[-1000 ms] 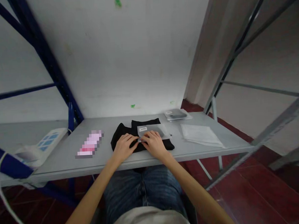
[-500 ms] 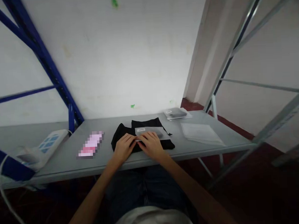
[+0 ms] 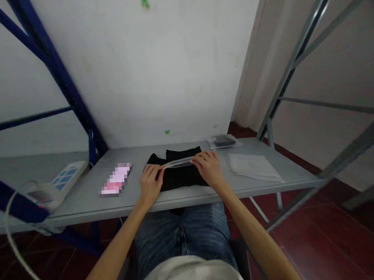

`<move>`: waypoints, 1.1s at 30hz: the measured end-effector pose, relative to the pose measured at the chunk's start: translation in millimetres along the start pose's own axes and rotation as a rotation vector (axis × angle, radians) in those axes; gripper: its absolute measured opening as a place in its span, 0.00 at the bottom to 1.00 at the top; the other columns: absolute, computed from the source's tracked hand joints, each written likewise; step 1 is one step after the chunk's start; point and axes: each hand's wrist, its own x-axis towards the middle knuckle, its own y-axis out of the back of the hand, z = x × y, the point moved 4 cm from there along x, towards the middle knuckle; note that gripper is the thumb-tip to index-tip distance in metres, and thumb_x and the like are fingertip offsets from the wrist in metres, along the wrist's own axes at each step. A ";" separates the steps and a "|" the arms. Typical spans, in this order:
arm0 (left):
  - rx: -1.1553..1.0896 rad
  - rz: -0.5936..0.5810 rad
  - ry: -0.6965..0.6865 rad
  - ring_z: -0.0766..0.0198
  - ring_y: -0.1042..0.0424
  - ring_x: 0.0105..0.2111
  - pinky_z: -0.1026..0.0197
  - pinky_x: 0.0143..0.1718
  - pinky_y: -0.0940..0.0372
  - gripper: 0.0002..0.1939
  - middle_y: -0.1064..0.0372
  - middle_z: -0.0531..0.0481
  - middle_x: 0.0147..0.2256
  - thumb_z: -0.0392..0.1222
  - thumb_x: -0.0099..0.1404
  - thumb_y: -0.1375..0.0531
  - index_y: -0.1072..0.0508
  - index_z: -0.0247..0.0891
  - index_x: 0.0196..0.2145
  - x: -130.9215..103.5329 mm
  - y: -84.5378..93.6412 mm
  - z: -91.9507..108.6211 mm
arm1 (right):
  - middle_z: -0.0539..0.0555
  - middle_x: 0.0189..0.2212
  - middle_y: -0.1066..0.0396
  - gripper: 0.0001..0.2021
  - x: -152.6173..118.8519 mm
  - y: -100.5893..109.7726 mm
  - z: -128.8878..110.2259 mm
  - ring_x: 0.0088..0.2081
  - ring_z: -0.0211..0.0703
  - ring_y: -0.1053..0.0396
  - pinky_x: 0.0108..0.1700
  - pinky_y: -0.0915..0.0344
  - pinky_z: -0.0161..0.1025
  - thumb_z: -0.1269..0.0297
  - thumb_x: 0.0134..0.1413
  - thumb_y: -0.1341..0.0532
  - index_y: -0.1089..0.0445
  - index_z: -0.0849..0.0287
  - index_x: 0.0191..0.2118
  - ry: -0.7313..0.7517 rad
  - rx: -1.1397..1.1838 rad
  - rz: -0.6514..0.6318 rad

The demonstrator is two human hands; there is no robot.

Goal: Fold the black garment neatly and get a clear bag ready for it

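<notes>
Between my two hands a clear plastic bag (image 3: 178,162) is held up, tilted nearly edge-on. My left hand (image 3: 151,182) pinches its left end between thumb and fingers. At the other end, my right hand (image 3: 208,167) grips it with thumb and curled fingers. What lies inside the bag cannot be made out at this angle. Under it, spread on the grey tabletop, is a black cloth item (image 3: 182,180), partly hidden by the bag and both hands.
A flat bagged dark item (image 3: 223,141) rests at the back right, with several flat clear bags (image 3: 253,166) nearer. To the left are a blurred-out phone (image 3: 117,179) and a white power strip (image 3: 66,178) with a cable. Blue metal posts (image 3: 63,81) and grey ones (image 3: 291,69) flank the table.
The bag lay flat on the black cloth with both hands close together on its near edge. Now it is lifted and tilted, and my hands have moved apart to its ends.
</notes>
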 end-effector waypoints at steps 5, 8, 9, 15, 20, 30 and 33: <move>0.020 0.079 0.040 0.56 0.26 0.41 0.51 0.46 0.30 0.08 0.24 0.48 0.37 0.42 0.77 0.44 0.25 0.43 0.42 0.3 4.5 -3.0 | 0.56 0.42 0.22 0.11 -0.7 10.8 27.4 0.47 0.51 0.31 0.51 0.42 0.46 0.60 0.73 0.41 0.22 0.54 0.43 -0.063 -0.045 0.014; 0.011 0.111 0.090 0.55 0.27 0.41 0.51 0.46 0.30 0.09 0.26 0.47 0.37 0.44 0.77 0.44 0.26 0.42 0.41 0.7 5.5 -7.3 | 0.56 0.43 0.22 0.10 -0.8 15.3 32.0 0.48 0.52 0.30 0.50 0.41 0.46 0.60 0.72 0.41 0.22 0.53 0.44 -0.091 -0.046 0.001; 0.006 0.113 0.104 0.55 0.27 0.41 0.51 0.46 0.30 0.08 0.26 0.47 0.37 0.44 0.76 0.44 0.26 0.42 0.41 0.9 5.3 -8.1 | 0.56 0.44 0.22 0.10 -0.4 16.6 31.0 0.48 0.52 0.30 0.50 0.40 0.46 0.60 0.72 0.41 0.22 0.53 0.46 -0.094 -0.036 -0.004; 0.016 0.074 0.082 0.54 0.27 0.46 0.49 0.49 0.29 0.07 0.28 0.44 0.44 0.45 0.76 0.44 0.27 0.42 0.42 1.3 2.0 -3.3 | 0.56 0.49 0.24 0.10 4.8 20.5 2.8 0.51 0.50 0.29 0.54 0.38 0.47 0.64 0.71 0.41 0.21 0.52 0.46 -0.028 0.088 -0.018; -0.016 0.017 0.036 0.55 0.27 0.50 0.50 0.51 0.27 0.06 0.28 0.43 0.49 0.43 0.76 0.44 0.28 0.42 0.44 -0.7 -0.7 1.7 | 0.55 0.53 0.24 0.08 5.4 15.2 -23.0 0.54 0.49 0.31 0.56 0.38 0.47 0.68 0.69 0.39 0.21 0.52 0.45 0.080 0.146 -0.074; -0.142 -0.155 0.012 0.56 0.25 0.57 0.52 0.52 0.25 0.13 0.27 0.42 0.57 0.41 0.79 0.50 0.33 0.42 0.57 -3.5 -6.3 4.1 | 0.59 0.65 0.34 0.26 -1.0 10.9 -33.2 0.63 0.58 0.36 0.60 0.37 0.56 0.65 0.57 0.28 0.28 0.48 0.60 0.073 0.111 -0.179; -0.135 -0.202 -0.030 0.57 0.24 0.56 0.51 0.56 0.26 0.15 0.25 0.42 0.56 0.41 0.79 0.49 0.33 0.42 0.59 -4.4 -7.6 6.9 | 0.60 0.66 0.35 0.25 -4.8 -1.1 -37.0 0.63 0.61 0.37 0.61 0.38 0.59 0.64 0.54 0.26 0.26 0.51 0.57 0.065 0.084 -0.190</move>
